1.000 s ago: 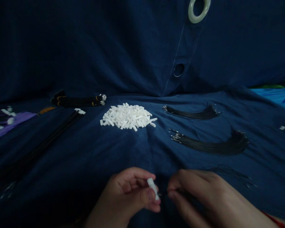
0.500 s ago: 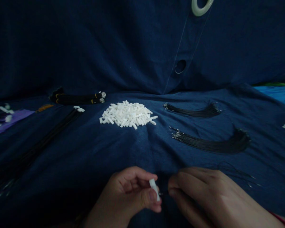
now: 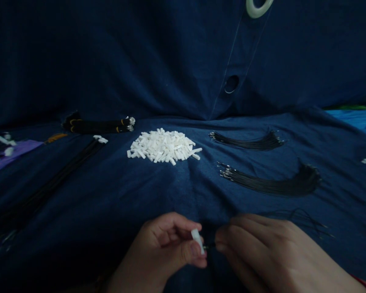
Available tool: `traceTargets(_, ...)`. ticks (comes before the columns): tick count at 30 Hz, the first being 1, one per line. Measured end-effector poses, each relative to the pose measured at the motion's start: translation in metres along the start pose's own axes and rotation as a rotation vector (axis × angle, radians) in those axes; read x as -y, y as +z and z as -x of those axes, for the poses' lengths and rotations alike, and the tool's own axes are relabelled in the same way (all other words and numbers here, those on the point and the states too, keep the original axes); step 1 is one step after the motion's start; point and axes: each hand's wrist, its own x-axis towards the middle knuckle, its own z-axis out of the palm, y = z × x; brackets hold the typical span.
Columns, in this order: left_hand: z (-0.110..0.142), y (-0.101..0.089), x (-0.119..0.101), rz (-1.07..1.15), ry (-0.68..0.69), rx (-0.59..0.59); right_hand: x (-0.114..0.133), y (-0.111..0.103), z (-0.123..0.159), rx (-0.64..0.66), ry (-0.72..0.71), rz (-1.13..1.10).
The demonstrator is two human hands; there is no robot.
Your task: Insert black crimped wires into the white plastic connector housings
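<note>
1. Presently, left hand pinches a small white connector housing between thumb and fingers, closed firmly on it, low in the view just above the dark blue cloth
2. Right hand is closed in a fingertip pinch on a thin black wire; its metal tip sits right at the lower end of the housing, touching or all but touching
3. Judgement: the step in hand looks like seating the wire's terminal in the housing. To do it well, keep the housing steady, line the terminal straight with the cavity, grip the wire close behind the tip so it does not buckle, and push along the axis only
4. Judgement: a skewed entry could bend the terminal
5. Stock well apart from the hands: pile of white housings at centre, two loose wire bundles to its right, a banded black bundle at upper left
6. Hard to make out: the scene is dim; whether the terminal is inside the cavity cannot be told. The wire's run under the right hand is hidden. Both wrists are cut off by the lower edge, and the small white pieces at far left and far right are too blurred to identify
</note>
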Motion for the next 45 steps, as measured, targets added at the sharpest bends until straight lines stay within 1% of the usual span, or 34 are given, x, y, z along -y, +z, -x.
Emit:
traceTargets(7, 0.0008, 0.0027, -0.0032, -0.029, -0.019, -0.033, 0.003, -0.0005, -0.0026, -0.032, -0.029, 0.05)
traceTargets(13, -0.001, 0.0017, -0.0037, -0.049, -0.035, -0.036, 0.0031, 0.0027, -0.0021, -0.072, -0.055, 0.085)
traceTargets(18, -0.0014, 0.0009, -0.0023, -0.017, -0.036, -0.031, 0.0022, 0.0017, -0.0024, -0.059, -0.055, 0.091)
traceTargets(24, 0.0005, 0.0009, -0.0024, -0.047, -0.021, -0.04, 0.0007, 0.0048, -0.0011, -0.072, -0.065, 0.081)
traceTargets(29, 0.0023, -0.0005, -0.0018, -0.019, -0.018, -0.006, 0.0001, 0.0046, 0.0, -0.06, -0.066, 0.085)
traceTargets(37, 0.0004, -0.0004, -0.0018, -0.031, -0.02, 0.005, -0.0001, 0.0036, 0.0009, -0.065, -0.085, 0.094)
traceTargets(41, 0.0009, 0.0022, -0.0043, -0.028, -0.032, -0.001, 0.0008, 0.0037, -0.0014, -0.05, -0.082, 0.101)
traceTargets(45, 0.0009, 0.0034, -0.0063, -0.074, -0.046, -0.03, 0.0025, 0.0053, -0.0005, -0.045, -0.094, 0.112)
